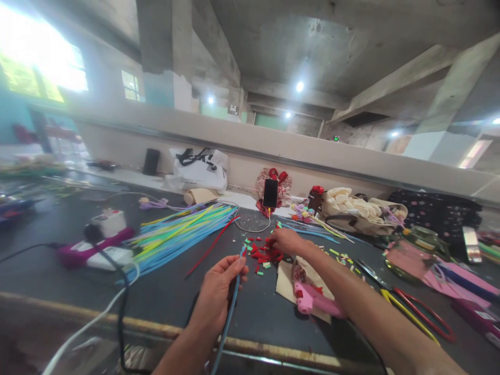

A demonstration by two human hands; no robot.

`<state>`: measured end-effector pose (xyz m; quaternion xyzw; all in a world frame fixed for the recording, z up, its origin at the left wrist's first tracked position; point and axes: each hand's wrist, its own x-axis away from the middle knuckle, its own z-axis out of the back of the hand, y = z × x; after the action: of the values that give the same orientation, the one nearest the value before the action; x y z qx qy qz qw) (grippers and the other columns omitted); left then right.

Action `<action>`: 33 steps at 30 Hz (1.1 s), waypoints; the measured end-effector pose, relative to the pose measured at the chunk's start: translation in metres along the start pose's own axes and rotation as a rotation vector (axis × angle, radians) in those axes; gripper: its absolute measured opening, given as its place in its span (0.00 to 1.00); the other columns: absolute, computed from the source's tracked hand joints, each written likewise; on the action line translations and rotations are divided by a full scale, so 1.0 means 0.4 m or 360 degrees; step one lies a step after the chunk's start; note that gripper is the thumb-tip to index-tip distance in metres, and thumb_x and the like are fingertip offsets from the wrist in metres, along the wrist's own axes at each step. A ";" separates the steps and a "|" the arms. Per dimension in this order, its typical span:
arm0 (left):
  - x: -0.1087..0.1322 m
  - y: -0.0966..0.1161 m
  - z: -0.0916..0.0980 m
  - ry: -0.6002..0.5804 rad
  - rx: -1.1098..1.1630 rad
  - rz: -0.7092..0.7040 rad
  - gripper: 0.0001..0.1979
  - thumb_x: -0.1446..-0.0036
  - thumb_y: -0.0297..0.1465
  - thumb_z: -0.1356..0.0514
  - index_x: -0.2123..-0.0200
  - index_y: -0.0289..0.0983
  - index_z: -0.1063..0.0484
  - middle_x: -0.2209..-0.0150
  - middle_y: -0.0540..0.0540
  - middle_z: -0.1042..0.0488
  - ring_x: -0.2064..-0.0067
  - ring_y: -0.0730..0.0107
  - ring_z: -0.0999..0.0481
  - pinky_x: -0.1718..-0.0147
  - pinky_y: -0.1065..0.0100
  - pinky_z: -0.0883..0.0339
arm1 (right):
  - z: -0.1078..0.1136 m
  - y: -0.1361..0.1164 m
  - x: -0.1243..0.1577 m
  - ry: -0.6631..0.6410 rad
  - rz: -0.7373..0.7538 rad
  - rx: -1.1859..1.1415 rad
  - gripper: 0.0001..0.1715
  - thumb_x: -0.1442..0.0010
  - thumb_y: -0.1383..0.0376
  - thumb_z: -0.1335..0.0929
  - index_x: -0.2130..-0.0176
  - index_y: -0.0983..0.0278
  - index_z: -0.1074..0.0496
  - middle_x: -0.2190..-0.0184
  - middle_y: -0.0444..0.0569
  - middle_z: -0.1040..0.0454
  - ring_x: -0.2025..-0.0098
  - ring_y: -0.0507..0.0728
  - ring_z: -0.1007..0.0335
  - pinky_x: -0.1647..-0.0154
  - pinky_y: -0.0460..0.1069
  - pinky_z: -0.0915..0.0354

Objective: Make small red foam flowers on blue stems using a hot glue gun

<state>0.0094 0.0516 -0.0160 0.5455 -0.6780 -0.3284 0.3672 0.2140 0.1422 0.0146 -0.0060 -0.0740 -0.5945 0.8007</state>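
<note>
My left hand [224,276] is closed near the table's front edge, pinching a blue pipe cleaner [227,325] close to its upper end. The stem's long tail hangs down past the wrist. Farther forward, my right hand [287,242] reaches into a pile of short red cut pieces [258,254], its fingers bent together and pointing down. What those fingertips hold is hidden. Small green pieces lie among the red ones. Below my right forearm, a pink glue gun [310,301] rests on a piece of cardboard [286,281].
A bundle of coloured pipe cleaners [183,234] and a single red one [211,249] lie left. Scissors [410,307] with red and yellow handles lie right. A phone [270,194] stands at the back. Cables cross a power strip [105,255] at left.
</note>
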 end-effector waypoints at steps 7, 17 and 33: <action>-0.004 0.001 0.002 -0.0010 0.0008 0.0011 0.10 0.64 0.33 0.34 0.76 0.35 0.31 0.83 0.54 0.28 0.83 0.81 0.34 0.84 0.80 0.43 | 0.009 0.073 0.025 0.0004 -0.0170 0.0018 0.12 0.42 0.64 0.37 0.57 0.66 0.33 0.57 0.49 0.32 0.60 0.56 0.33 0.62 0.53 0.35; 0.001 0.006 -0.005 -0.0010 0.0008 0.0007 0.10 0.64 0.32 0.34 0.77 0.35 0.31 0.83 0.54 0.29 0.83 0.82 0.35 0.84 0.80 0.44 | 0.010 0.053 0.005 0.0119 -0.0270 -0.0028 0.13 0.41 0.64 0.37 0.56 0.65 0.34 0.56 0.49 0.32 0.59 0.56 0.33 0.61 0.54 0.35; -0.004 -0.001 0.003 -0.0051 -0.0041 0.0001 0.08 0.60 0.32 0.35 0.77 0.35 0.31 0.82 0.55 0.29 0.82 0.83 0.35 0.84 0.82 0.44 | -0.016 0.040 -0.023 0.0098 -0.0250 -0.0065 0.14 0.41 0.64 0.37 0.55 0.65 0.35 0.55 0.50 0.33 0.58 0.56 0.34 0.59 0.55 0.36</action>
<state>0.0089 0.0530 -0.0172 0.5352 -0.6798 -0.3456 0.3633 0.2272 0.1551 0.0083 0.0017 -0.0373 -0.6566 0.7533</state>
